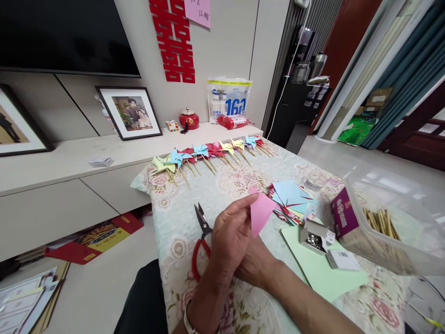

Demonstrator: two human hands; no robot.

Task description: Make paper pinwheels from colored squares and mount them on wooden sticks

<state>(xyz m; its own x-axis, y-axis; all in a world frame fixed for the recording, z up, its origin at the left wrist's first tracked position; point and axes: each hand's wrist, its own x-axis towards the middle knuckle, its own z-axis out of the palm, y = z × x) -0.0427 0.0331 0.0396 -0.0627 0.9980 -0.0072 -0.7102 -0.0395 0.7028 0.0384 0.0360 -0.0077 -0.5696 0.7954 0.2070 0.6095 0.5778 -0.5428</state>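
Note:
My left hand (231, 236) is closed on a folded piece of pink paper (260, 211), its index finger lying along the paper's upper left edge. Behind it, my right hand (255, 260) is close to the same paper, but its fingers are hidden. Red-handled pliers (204, 229) with dark pointed jaws lie on the table just left of my left hand. To the right of the pink paper is a stack of cut coloured paper sheets (290, 195), light blue on top. A small open box of metal pins (315, 241) rests on light green paper (333, 278).
Several paper pinwheels on sticks (201, 153) line the far edge of the cloth-covered table (222, 185). A clear plastic bin of wooden sticks (382, 227) stands at the right. Behind are a low cabinet (135, 155), a framed photo (130, 113) and a red pot (188, 119).

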